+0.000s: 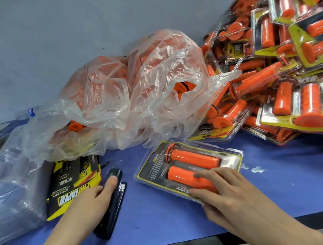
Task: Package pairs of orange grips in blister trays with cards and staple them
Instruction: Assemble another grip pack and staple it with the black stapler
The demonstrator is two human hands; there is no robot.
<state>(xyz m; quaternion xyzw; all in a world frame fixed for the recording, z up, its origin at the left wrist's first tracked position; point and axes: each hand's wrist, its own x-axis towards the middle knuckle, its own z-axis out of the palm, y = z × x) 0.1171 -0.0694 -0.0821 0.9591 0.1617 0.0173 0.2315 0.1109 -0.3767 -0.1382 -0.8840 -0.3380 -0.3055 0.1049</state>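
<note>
Pinning the blister tray flat at the centre of the frame, my right hand lies open across the nearer of the two orange grips, fingers spread, grasping nothing — just pressing down. My left hand rests on the black stapler at lower centre-left, fingers laid over its top; I judge the grip only loose. The step is stapling, and doing it well means keeping the tray's clear lid and card squared under my palm, then bringing the stapler to a free edge, clear of the grips — not over the bulge. Spare cards lie left of the stapler.
</note>
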